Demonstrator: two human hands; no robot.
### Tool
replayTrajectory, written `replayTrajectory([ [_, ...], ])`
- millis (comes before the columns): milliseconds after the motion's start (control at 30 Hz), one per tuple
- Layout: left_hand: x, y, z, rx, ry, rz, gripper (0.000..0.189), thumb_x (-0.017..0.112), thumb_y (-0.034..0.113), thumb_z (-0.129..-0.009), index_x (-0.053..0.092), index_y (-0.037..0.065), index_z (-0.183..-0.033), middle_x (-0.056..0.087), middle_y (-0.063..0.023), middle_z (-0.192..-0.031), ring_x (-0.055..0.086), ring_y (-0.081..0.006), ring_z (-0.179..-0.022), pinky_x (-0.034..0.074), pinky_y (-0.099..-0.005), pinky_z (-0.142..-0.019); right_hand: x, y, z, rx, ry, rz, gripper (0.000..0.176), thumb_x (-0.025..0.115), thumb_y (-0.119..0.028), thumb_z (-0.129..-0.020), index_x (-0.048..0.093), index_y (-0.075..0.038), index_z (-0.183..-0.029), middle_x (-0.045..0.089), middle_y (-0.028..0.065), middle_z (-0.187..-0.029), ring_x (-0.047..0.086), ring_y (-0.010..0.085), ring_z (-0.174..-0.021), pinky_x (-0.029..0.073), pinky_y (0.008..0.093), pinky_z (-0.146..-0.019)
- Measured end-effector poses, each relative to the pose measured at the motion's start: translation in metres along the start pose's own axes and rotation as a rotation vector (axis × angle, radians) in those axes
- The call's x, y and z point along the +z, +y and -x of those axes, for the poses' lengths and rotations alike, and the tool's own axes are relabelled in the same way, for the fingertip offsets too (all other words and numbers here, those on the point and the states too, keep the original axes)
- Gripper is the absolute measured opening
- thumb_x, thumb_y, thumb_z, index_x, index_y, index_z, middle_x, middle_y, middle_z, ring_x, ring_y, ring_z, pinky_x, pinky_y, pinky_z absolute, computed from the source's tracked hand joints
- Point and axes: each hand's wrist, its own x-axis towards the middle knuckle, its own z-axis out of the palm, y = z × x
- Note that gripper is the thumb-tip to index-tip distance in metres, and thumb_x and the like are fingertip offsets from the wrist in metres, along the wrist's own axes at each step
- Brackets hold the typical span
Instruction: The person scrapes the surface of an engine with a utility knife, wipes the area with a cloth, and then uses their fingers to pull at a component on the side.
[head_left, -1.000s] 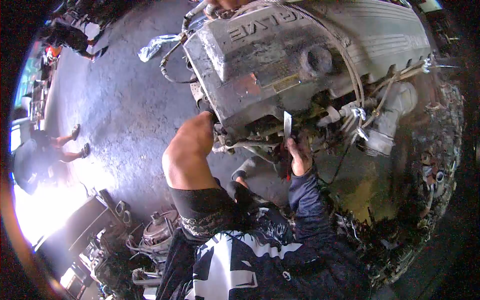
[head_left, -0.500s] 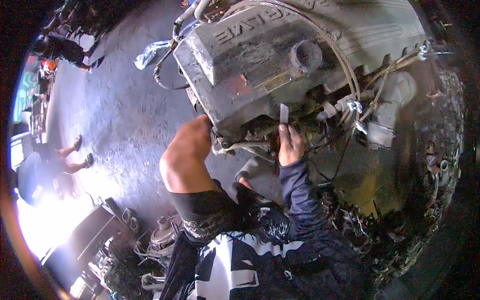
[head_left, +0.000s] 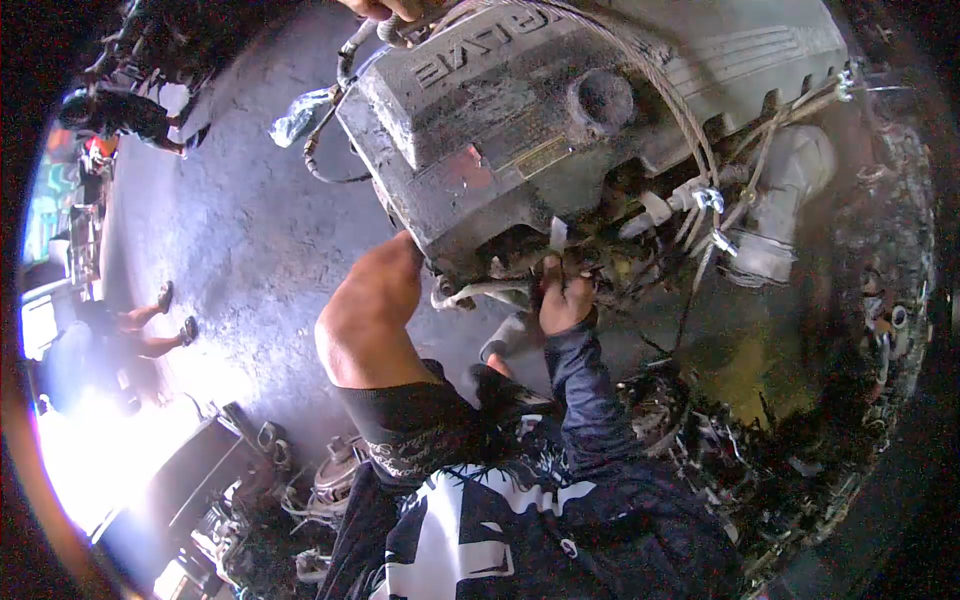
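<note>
My right hand [head_left: 567, 302], in a dark blue sleeve, is closed around a flat, pale metal strip [head_left: 559, 234]. The strip's end points up from between the fingers, near the lower edge of a dirty grey engine valve cover [head_left: 520, 135]. Around the fingers lie dark engine parts and a thin pipe [head_left: 470, 292]; the fingertips are partly lost in shadow. My left hand does not show. At the top edge, part of another person's hand [head_left: 372, 8] is by the hoses at the cover's far end.
A steel cable [head_left: 680, 95] loops over the engine, fastened with clamps [head_left: 710, 200]. My bent knee [head_left: 370, 305] is against the engine's near side. Greasy parts [head_left: 340, 465] lie at lower left and right. Other people's legs [head_left: 150, 322] are on the left.
My right hand has shifted slightly left and its fingers curl more, with less of the strip showing. Another person's hand has appeared at the top edge. The view has shifted a little.
</note>
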Motion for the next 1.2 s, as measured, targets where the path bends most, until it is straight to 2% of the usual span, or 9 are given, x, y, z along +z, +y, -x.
replayTrajectory([
  [100, 0.001, 0.001, 0.000, -0.004, 0.003, -0.011, 0.038, 0.040, 0.036, -0.088, 0.056, 0.013, -0.113, 0.057, -0.0175, -0.112, 0.052, -0.0335, -0.108, 0.043, -0.0419, -0.088, 0.012, 0.025, 0.002, -0.130, 0.164, 0.140, 0.035, 0.051, -0.035, -0.089, 0.058, -0.001, -0.085, 0.056, 0.0154, -0.067, 0.054, 0.0290, -0.062, 0.041, 0.0363, -0.060],
  [167, 0.004, 0.000, 0.001, -0.002, 0.001, -0.013, 0.038, 0.041, 0.036, -0.087, 0.056, 0.013, -0.113, 0.057, -0.0176, -0.112, 0.052, -0.0336, -0.108, 0.043, -0.0419, -0.088, -0.001, 0.010, -0.004, -0.049, -0.089, 0.082, 0.036, 0.051, -0.036, -0.089, 0.059, -0.001, -0.087, 0.056, 0.0173, -0.067, 0.054, 0.0309, -0.062, 0.041, 0.0374, -0.060],
  [467, 0.009, 0.003, 0.004, 0.004, 0.014, -0.027, 0.038, 0.044, 0.037, -0.086, 0.057, 0.012, -0.112, 0.058, -0.0181, -0.110, 0.054, -0.0338, -0.106, 0.044, -0.0422, -0.086, -0.008, -0.006, 0.004, -0.273, -0.115, -0.057, 0.039, 0.051, -0.036, -0.089, 0.061, 0.001, -0.095, 0.058, 0.0239, -0.073, 0.056, 0.0410, -0.070, 0.042, 0.0432, -0.061],
  [567, 0.012, -0.003, 0.009, -0.005, 0.029, -0.020, 0.038, 0.045, 0.037, -0.085, 0.058, 0.012, -0.111, 0.058, -0.0182, -0.109, 0.054, -0.0339, -0.106, 0.044, -0.0423, -0.086, -0.022, -0.012, 0.011, -0.002, -0.253, 0.012, 0.041, 0.049, -0.037, -0.089, 0.059, 0.000, -0.104, 0.062, 0.0216, -0.091, 0.058, 0.0384, -0.084, 0.044, 0.0418, -0.074],
  [700, 0.014, -0.005, 0.013, -0.002, 0.036, -0.023, 0.039, 0.047, 0.038, -0.084, 0.058, 0.011, -0.110, 0.059, -0.0184, -0.108, 0.054, -0.0340, -0.105, 0.045, -0.0425, -0.085, -0.030, 0.022, 0.032, -0.070, -0.249, 0.009, 0.042, 0.049, -0.033, -0.088, 0.053, 0.000, -0.114, 0.059, 0.0199, -0.107, 0.056, 0.0354, -0.095, 0.042, 0.0364, -0.084],
  [767, 0.013, -0.003, 0.011, 0.018, 0.056, -0.015, 0.039, 0.048, 0.038, -0.084, 0.059, 0.011, -0.110, 0.059, -0.0185, -0.108, 0.055, -0.0341, -0.105, 0.045, -0.0426, -0.085, -0.039, 0.031, 0.035, -0.205, -0.241, 0.126, 0.041, 0.052, -0.028, -0.087, 0.051, 0.000, -0.117, 0.060, 0.0175, -0.104, 0.058, 0.0302, -0.093, 0.042, 0.0346, -0.082],
  [1000, 0.022, -0.032, 0.026, 0.085, 0.194, 0.069, 0.039, 0.050, 0.038, -0.083, 0.060, 0.011, -0.109, 0.060, -0.0189, -0.106, 0.056, -0.0343, -0.104, 0.045, -0.0428, -0.084, -0.061, 0.014, 0.045, 0.265, -0.489, -0.504, 0.024, 0.063, -0.026, -0.083, 0.061, -0.002, -0.089, 0.060, 0.0053, -0.069, 0.057, 0.0141, -0.061, 0.046, 0.0267, -0.061],
  [1133, 0.070, -0.117, 0.044, 0.095, 0.266, 0.168, 0.039, 0.052, 0.039, -0.082, 0.060, 0.011, -0.108, 0.060, -0.0191, -0.106, 0.056, -0.0344, -0.103, 0.046, -0.0430, -0.083, -0.048, 0.024, 0.093, 0.624, -0.561, -0.786, 0.031, 0.063, -0.035, -0.082, 0.057, -0.010, -0.100, 0.059, 0.0094, -0.064, 0.054, 0.0198, -0.046, 0.047, 0.0356, -0.044],
  [1200, 0.121, -0.173, 0.057, 0.060, 0.228, 0.201, 0.039, 0.053, 0.039, -0.082, 0.060, 0.010, -0.108, 0.060, -0.0192, -0.105, 0.056, -0.0344, -0.103, 0.046, -0.0430, -0.083, -0.027, 0.066, 0.100, 0.444, -0.625, -0.650, 0.029, 0.057, -0.031, -0.085, 0.053, -0.012, -0.106, 0.060, 0.0098, -0.068, 0.053, 0.0189, -0.045, 0.047, 0.0342, -0.045],
])
